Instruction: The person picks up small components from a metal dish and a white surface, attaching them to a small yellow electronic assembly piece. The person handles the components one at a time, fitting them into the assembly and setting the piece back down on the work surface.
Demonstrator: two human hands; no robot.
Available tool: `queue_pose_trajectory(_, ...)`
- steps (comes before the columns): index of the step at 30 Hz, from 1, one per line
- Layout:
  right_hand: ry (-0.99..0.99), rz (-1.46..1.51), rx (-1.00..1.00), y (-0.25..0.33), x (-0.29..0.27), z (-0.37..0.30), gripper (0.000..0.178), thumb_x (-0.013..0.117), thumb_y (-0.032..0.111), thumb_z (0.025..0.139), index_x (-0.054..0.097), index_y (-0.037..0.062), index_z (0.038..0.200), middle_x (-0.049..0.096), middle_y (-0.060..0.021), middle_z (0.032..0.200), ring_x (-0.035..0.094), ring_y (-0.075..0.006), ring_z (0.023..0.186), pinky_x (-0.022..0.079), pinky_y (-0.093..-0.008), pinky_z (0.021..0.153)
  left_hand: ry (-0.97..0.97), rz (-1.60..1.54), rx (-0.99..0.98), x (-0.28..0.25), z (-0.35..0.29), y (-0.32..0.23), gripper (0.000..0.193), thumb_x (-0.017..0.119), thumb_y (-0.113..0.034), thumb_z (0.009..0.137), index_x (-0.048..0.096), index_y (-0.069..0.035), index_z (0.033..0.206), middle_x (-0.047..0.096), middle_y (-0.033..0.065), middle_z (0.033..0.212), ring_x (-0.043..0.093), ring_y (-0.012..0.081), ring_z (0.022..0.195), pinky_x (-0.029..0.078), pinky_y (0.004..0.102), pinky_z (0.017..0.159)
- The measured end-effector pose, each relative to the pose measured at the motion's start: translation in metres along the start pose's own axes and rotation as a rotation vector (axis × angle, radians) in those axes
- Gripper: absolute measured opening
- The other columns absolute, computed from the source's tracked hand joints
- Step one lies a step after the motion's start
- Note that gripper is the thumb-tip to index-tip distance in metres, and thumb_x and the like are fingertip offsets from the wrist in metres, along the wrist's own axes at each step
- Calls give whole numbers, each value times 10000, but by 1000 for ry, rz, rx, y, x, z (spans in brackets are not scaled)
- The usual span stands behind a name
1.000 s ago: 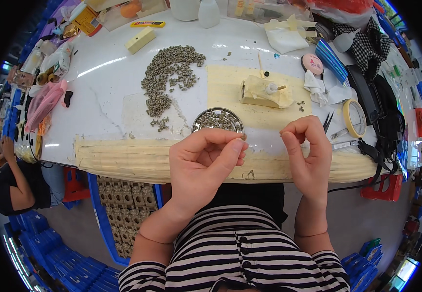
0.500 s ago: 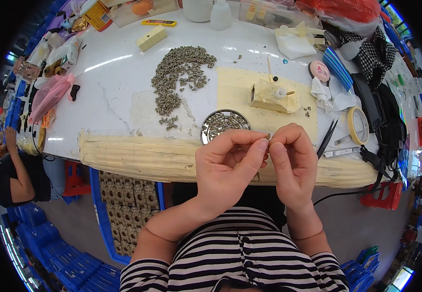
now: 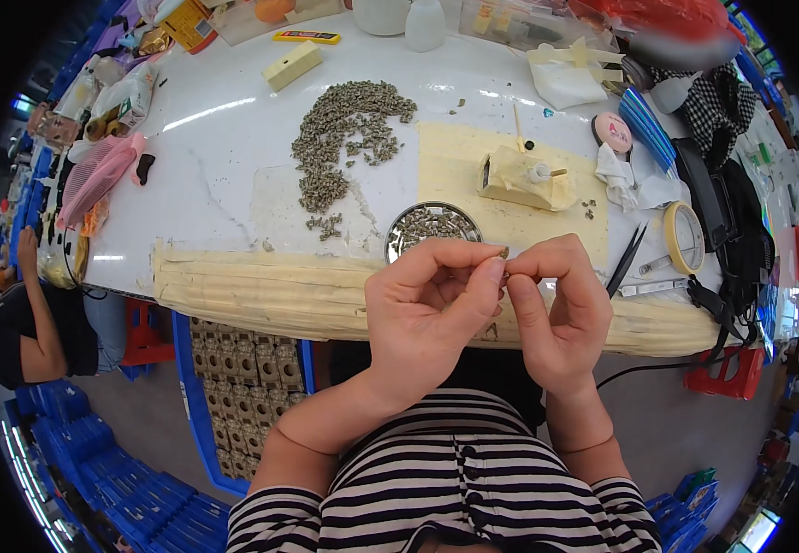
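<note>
My left hand [image 3: 432,309] is closed in a pinch, thumb against forefinger, on a small metal part [image 3: 503,252] whose tip shows above the fingertips. Opposite it, my right hand [image 3: 561,309] is also pinched, its fingertips meeting the left ones; what it grips there is too small to name. Just beyond the left hand stands a round metal dish [image 3: 394,241] of small metal parts, its near side covered by my fingers. Farther off, a heap of small grey-brown metal parts [image 3: 330,147] is spread on the white table [image 3: 206,175].
A taped block [image 3: 519,180] with a stick stands on a yellowish sheet [image 3: 445,157]. To the right are black tweezers [image 3: 628,258] and a tape roll [image 3: 684,238]. A padded front edge [image 3: 261,290] runs below my hands. A blue crate [image 3: 184,369] holds larger metal parts. Another person [image 3: 35,323] sits left.
My hands stay together at the same spot. The right fingertips have drawn slightly away to the right, and more of the small metal part shows above the left fingertips.
</note>
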State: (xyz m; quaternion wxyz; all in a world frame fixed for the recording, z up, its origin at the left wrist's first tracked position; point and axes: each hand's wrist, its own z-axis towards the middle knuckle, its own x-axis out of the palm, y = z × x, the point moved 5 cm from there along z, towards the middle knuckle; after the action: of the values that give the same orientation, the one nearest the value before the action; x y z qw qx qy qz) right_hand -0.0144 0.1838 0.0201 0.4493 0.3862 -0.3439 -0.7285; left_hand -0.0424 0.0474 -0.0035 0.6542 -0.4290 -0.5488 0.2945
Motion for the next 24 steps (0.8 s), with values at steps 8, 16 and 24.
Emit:
queue_pose_trajectory(8, -14, -10, -12, 0, -3, 2, 78, 687, -24, 822, 680, 5, 894, 645, -68, 822, 544, -183, 722, 442, -279, 651, -6, -126, -71, -2, 3, 3, 147, 642, 5, 929, 646, 40, 1072, 688, 67, 908, 652, 78, 787, 565, 219, 694)
queue_pose_trajectory(16, -208, -431, -144, 3, -36, 30, 70, 704, 5, 842, 691, 11, 910, 633, -59, 799, 541, -177, 719, 440, -281, 646, -35, 311, 308, -7, 5, -11, 149, 677, 48, 878, 681, 54, 1027, 677, 68, 871, 644, 94, 755, 546, 218, 693)
queue_pose_trajectory(24, -105, -617, -204, -10, -35, 55, 118, 741, 47, 817, 712, 28, 930, 628, -50, 788, 543, -200, 723, 431, -302, 638, -74, 440, 405, -9, 10, -10, 148, 699, 57, 845, 698, 42, 992, 669, 80, 837, 633, 106, 722, 532, 217, 648)
